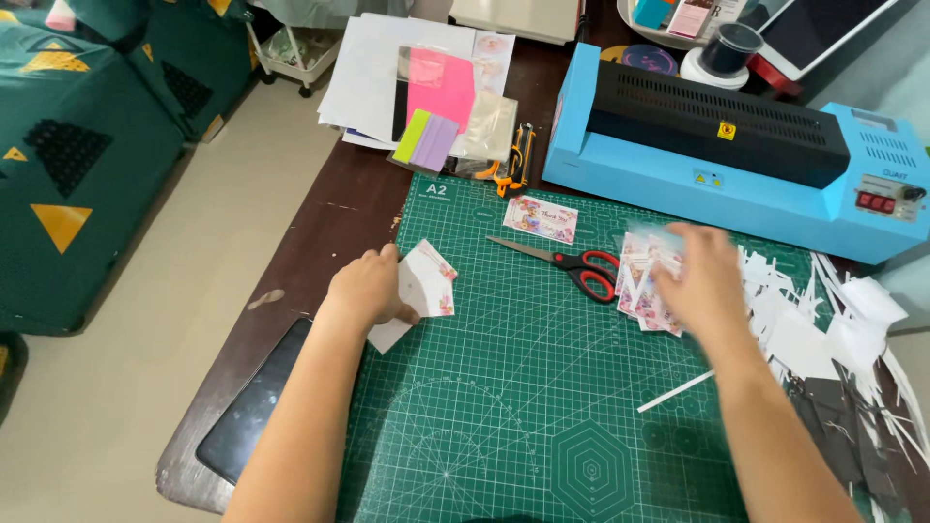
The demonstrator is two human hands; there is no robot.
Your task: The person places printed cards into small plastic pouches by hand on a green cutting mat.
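Green cutting mat point(542, 407) covers most of the dark wooden table point(320, 232), gridded so cards can be squared and cut on it. Blue laminator point(678, 169) sits along the mat's far edge, slot facing the person, within reach for feeding. White paper sheets point(363, 73) with pink and green-purple sticky pads point(434, 107) are stacked at the far left corner, out of the working area. Black tablet point(254, 407) lies on the table's near left edge, off the mat. White offcut strips point(833, 329) are heaped right of the mat, pushed aside as waste; one stray strip point(675, 391) lies on the mat. Left hand point(366, 289) grips a small floral card point(426, 281) at the mat's left edge, fingers closed on it, another white piece under it. Right hand point(702, 281) is over a fanned pile of cards point(639, 286) mid-right on the mat; motion blur, so cannot tell if the fingers are closed on any or just resting. Red-handled scissors point(572, 263) lie between the hands, blades pointing left, handy for either. One printed card point(541, 218) lies alone near the laminator, an orange cutter point(515, 160) just beyond the mat's top edge. Room: beige floor point(126, 387), green patterned bedding point(87, 145) at left, clutter behind the laminator.
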